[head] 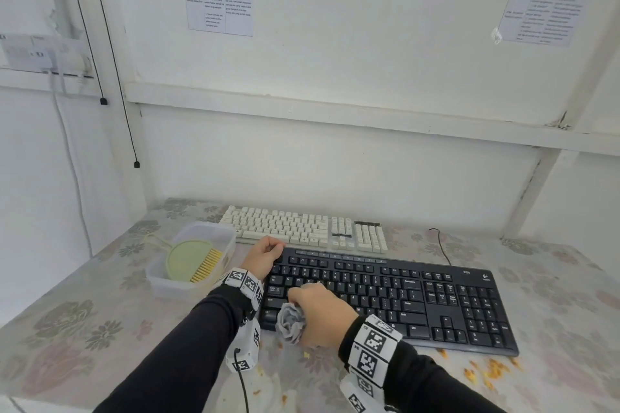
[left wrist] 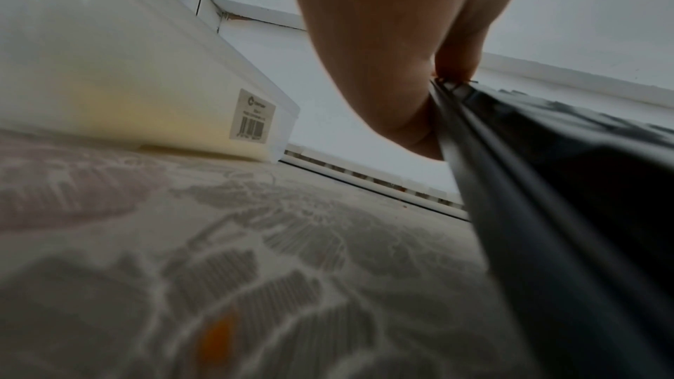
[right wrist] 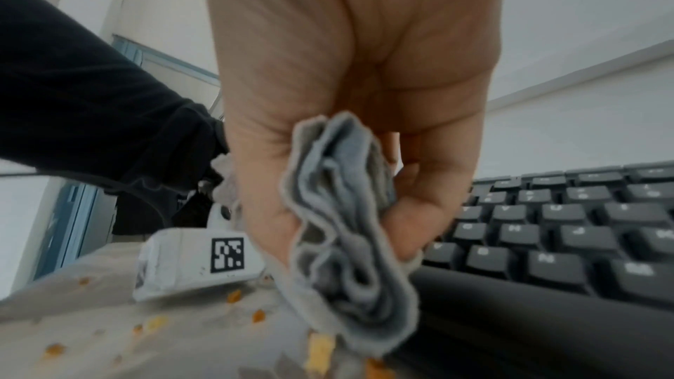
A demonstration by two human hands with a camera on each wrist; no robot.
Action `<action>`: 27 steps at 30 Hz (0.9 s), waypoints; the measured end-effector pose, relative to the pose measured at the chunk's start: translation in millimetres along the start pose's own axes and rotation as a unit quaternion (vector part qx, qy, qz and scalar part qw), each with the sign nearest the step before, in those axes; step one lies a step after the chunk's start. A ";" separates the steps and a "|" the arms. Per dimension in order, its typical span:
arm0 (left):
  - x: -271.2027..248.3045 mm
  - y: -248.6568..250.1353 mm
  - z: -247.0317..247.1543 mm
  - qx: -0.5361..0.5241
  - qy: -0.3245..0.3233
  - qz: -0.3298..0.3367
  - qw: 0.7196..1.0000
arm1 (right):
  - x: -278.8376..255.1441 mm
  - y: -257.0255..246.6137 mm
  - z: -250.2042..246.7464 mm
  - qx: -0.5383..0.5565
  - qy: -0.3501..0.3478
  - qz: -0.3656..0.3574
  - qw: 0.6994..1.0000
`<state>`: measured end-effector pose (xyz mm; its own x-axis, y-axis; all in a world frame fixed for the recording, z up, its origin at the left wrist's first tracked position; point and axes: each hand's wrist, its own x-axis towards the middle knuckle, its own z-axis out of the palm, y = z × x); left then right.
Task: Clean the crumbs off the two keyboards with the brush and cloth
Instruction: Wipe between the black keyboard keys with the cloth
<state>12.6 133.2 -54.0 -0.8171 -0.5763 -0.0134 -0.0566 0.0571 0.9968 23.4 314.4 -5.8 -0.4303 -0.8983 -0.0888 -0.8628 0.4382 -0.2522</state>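
Observation:
A black keyboard [head: 419, 298] lies in front of me on the flowered tablecloth, with a white keyboard [head: 302, 228] behind it. My left hand [head: 265, 256] grips the black keyboard's far left corner, thumb and fingers curled over its edge [left wrist: 448, 114]. My right hand [head: 318, 315] holds a bunched grey cloth [head: 291, 322] over the keyboard's near left keys; the cloth [right wrist: 346, 226] hangs from the fist just above the front edge of the black keyboard [right wrist: 547, 241]. A green brush [head: 194, 260] with yellow bristles lies in a clear tub [head: 161, 278].
Orange crumbs [head: 486, 370] are scattered on the cloth-covered table in front of the black keyboard and near my right wrist [right wrist: 153, 324]. The tub [left wrist: 146, 82] stands just left of my left hand. A white wall runs close behind the keyboards.

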 end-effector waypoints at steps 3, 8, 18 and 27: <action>-1.0 1.6 0.6 0.009 0.006 0.013 1.000 | 3.7 -3.6 6.0 -0.006 0.006 -0.023 1.000; -0.7 0.2 0.3 -0.003 0.008 0.006 1.000 | -7.6 13.2 4.5 -0.021 -0.006 -0.015 1.000; -2.4 1.1 2.1 -0.021 0.018 0.000 1.000 | -58.4 90.3 -10.1 -0.018 -0.008 0.067 0.998; -2.0 0.3 1.6 -0.012 0.025 -0.001 1.000 | -100.2 147.5 -29.9 -0.051 -0.021 0.136 0.989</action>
<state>13.3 135.6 -53.8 -0.7869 -0.6169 -0.0122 -0.0443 0.0367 0.9983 -68.7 470.1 -5.3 -0.6410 -0.7461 -0.1800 -0.7394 0.6632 -0.1161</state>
